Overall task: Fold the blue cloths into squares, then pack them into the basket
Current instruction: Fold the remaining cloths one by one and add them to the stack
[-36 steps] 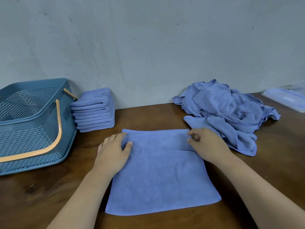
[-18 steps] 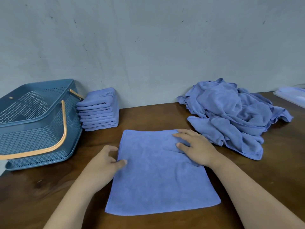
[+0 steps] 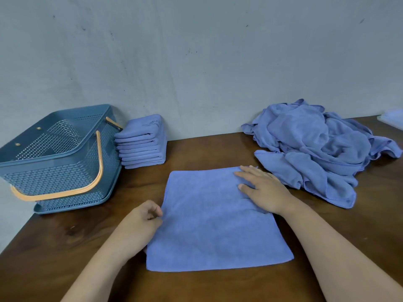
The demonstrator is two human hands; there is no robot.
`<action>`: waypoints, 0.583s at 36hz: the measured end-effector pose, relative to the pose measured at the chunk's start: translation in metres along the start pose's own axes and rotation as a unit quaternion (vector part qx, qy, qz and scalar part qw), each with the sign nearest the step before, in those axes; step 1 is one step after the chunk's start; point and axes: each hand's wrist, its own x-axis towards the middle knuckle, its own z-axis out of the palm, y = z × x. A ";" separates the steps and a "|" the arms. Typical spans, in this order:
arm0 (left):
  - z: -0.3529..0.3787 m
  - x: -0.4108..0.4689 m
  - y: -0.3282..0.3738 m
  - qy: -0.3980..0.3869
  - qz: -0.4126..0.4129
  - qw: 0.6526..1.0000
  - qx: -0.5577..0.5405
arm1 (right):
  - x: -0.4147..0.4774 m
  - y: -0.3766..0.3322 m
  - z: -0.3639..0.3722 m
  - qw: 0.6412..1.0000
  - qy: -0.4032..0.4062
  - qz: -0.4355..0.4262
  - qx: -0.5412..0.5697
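Observation:
A blue cloth (image 3: 209, 223) lies flat on the wooden table in front of me. My right hand (image 3: 261, 188) rests flat on its upper right part, fingers straight. My left hand (image 3: 144, 219) sits at the cloth's left edge with fingers curled, pinching the edge between thumb and fingers. A stack of folded blue cloths (image 3: 142, 142) stands against the wall at the back left. Left of the stack is the blue plastic basket (image 3: 54, 171) with orange handles; I see no cloths inside it. A heap of unfolded blue cloths (image 3: 316, 144) lies at the back right.
The table (image 3: 359, 214) meets a grey wall at the back, and its left edge runs just below the basket. A pale flat object (image 3: 392, 118) shows at the far right edge. Bare wood lies between the flat cloth and the folded stack.
My left hand slid down off the cloth's top left to its left edge and curled onto it. My right hand flattened and moved slightly inward on the cloth.

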 end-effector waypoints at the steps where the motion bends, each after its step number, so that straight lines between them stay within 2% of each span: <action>1: -0.001 0.000 0.001 -0.012 -0.003 1.000 0.008 | 0.000 0.000 0.000 1.000 -0.002 0.000 0.001; 5: -0.009 0.005 0.004 -0.055 -0.028 0.995 0.077 | -0.001 -0.003 -0.002 1.000 -0.006 -0.001 -0.004; 8: -0.016 0.013 0.012 -0.055 -0.048 0.987 0.140 | -0.001 -0.001 0.000 1.000 -0.003 -0.009 0.023; 11: -0.018 0.034 0.024 0.049 -0.024 0.977 0.207 | 0.003 0.006 0.002 0.986 0.084 0.009 0.145; 14: -0.010 0.067 0.031 0.140 0.009 0.964 0.224 | 0.013 0.013 0.000 0.963 0.200 0.085 0.160; 18: 0.014 0.111 0.026 0.176 0.057 0.969 0.165 | 0.025 0.014 0.002 0.968 0.198 0.116 0.105; 21: 0.030 0.119 0.023 0.219 0.103 0.952 0.185 | 0.030 0.013 0.000 0.973 0.180 0.118 0.078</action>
